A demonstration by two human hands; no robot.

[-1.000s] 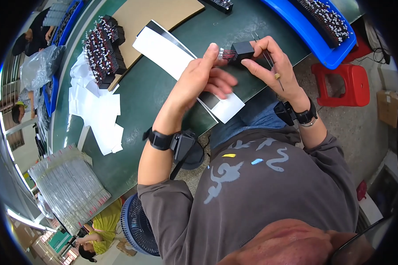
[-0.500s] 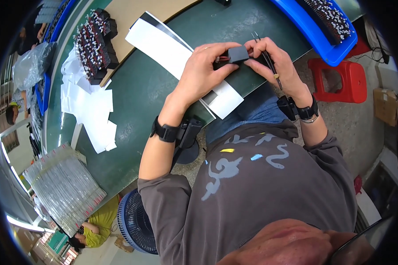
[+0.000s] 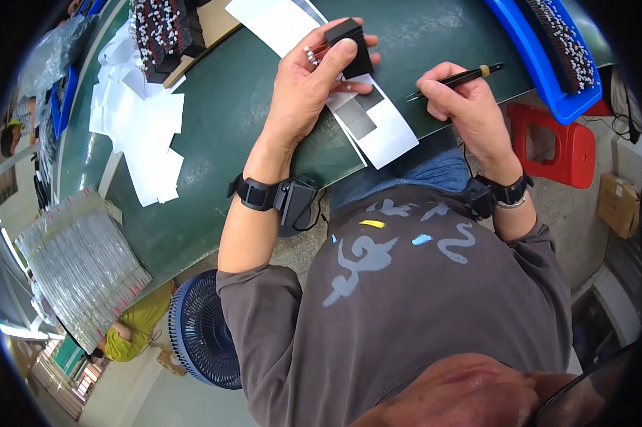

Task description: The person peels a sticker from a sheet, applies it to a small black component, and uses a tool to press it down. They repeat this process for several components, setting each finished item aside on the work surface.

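My left hand is closed around a black rectangular block, the thumb lying on its near face. Red wires with small white connectors stick out from the block on the left side. Beneath that hand lies a white sheet with grey rectangular pieces on it, close to the table's near edge. To the right, my right hand grips black tweezers. Their thin tips point left toward the sheet, apart from the block.
A green table carries a cluster of black wired blocks on a tan board and white paper scraps. At the right is a blue tray of wired parts. A red stool, blue fan and plastic-wrapped stack stand around.
My left hand has turned the block upright and raised it away from my right hand. My right hand has moved right, and the tweezers have swung from steep to nearly level.
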